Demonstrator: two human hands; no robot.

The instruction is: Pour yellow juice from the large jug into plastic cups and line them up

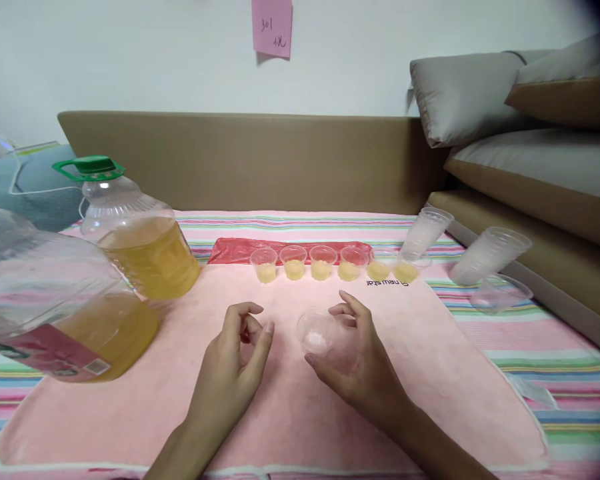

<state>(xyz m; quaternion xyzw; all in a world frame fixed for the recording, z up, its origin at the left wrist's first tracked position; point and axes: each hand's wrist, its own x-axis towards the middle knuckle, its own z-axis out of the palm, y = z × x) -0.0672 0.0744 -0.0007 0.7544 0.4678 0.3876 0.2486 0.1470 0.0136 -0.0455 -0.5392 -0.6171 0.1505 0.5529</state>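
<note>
An empty clear plastic cup (316, 332) stands on the pink towel (280, 413) in front of me. My right hand (357, 357) curves around the cup's right side, thumb near its front edge and fingertips by its far right rim. Its fingers are apart; whether they touch the cup is hard to tell. To the left of the cup, my left hand (240, 350) is held half curled, thumb and fingers apart, with nothing in it. Beyond both hands runs a row of several clear cups (321, 265), each with some yellow liquid.
Two big jugs of yellow liquid stand at left, one green-capped (145, 253), the other labelled (105, 333). Red plastic (235, 251) lies behind the cups. At right, two cup stacks (425, 233) (493, 255) lean near a loose cup (501, 295) and cushions (530, 160).
</note>
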